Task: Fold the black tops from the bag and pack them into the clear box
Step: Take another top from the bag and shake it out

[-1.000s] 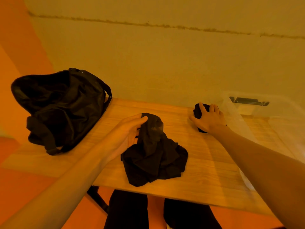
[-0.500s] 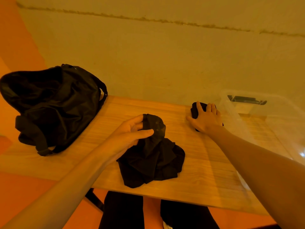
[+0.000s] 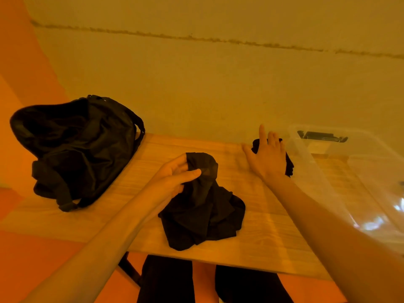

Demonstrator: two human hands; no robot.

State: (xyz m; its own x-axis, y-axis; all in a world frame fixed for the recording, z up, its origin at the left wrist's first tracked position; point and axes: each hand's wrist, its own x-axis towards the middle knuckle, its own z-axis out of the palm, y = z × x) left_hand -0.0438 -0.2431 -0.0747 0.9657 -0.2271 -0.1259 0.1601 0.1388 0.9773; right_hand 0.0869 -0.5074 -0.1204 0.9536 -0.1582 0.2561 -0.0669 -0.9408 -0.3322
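Near table (image 3: 262, 237) edge: crumpled top (image 3: 203, 211) heaped, unfolded, just inside edge. Left hand (image 3: 175, 178) pinches its raised peak between thumb and fingers. Farther right: right hand (image 3: 266, 158) flat, fingers straight, over small folded top (image 3: 289, 166) just beside clear box (image 3: 306, 149); contact uncertain. No tops visible in box. Bag (image 3: 76, 149) far left, contents hidden. Judged early stage. Bare wood between bag and tops leaves folding room.

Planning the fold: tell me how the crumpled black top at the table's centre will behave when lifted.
Likely floppy: the crumpled black top sags in loose folds below where the left hand pinches it. Probably light: the fabric looks thin, half sheer at its peak.
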